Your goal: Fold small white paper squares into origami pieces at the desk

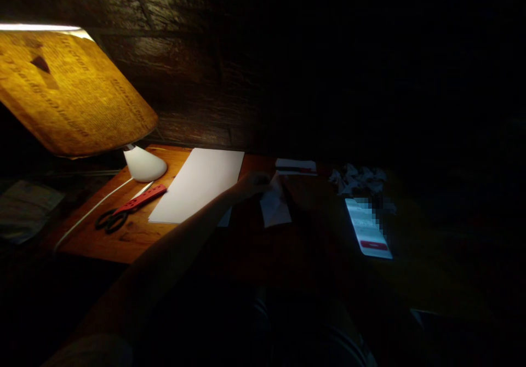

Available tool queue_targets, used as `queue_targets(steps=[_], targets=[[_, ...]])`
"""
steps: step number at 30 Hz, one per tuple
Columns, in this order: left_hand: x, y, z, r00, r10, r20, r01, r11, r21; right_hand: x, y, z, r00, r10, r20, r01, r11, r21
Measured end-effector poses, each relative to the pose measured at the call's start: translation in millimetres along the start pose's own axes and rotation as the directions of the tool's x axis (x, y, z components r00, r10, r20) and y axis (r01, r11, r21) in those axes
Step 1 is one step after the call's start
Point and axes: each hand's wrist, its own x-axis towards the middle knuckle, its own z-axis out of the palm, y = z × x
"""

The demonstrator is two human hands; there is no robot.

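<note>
Left forearm (164,268), in shadow, to the near left of the small paper (276,208). Left hand (252,183) by the upper left edge of that small paper, fingers bent toward it; cannot tell a pinch from a light touch. Right hand (295,189) barely visible, just right of it; cannot tell spread from pressed together. Judging by the creased look, probably a folding step. Would call next for steady edges and a firm press along the crease. Around the small paper, on the tabletop (143,238): behind, a paper slip (296,164); to the right, crumpled paper (359,178) and a lit phone (364,227); to the left, white sheets (201,186), then red and black scissors (130,205) and, farthest, a lamp (78,93).
</note>
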Motion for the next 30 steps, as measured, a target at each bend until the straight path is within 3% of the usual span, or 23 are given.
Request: queue_targets(steps=[4,8,10,14,20,24,30], targets=[[-2,3,-0.3,0.999,-0.033,-0.013,0.033,0.999,-0.014,5,2,5,0.999,0.043,0.030,-0.044,0.998,0.045],[-2,7,0.9,0.999,0.004,-0.036,-0.003,1.000,0.026,8,6,1,0.987,-0.030,0.156,0.043,0.996,-0.081],[-2,8,1.5,0.998,0.023,-0.066,-0.019,0.997,0.072,8,8,-2,0.989,-0.022,0.147,0.040,0.992,-0.122],[-2,9,3.1,0.995,0.020,-0.096,-0.006,0.989,0.147,8,12,-2,0.981,-0.025,0.194,0.035,0.998,-0.049],[-3,8,4.5,0.998,-0.007,-0.058,0.009,0.999,0.031,18,27,9,0.975,-0.022,0.221,0.020,1.000,0.012],[-3,7,4.7,0.999,-0.023,-0.032,0.023,0.999,-0.023,17,25,5,0.981,-0.027,0.190,0.040,0.997,-0.069],[-3,9,5.1,0.994,0.056,-0.095,-0.056,0.998,0.005,18,21,-2,0.930,-0.018,0.367,0.008,1.000,0.030]])
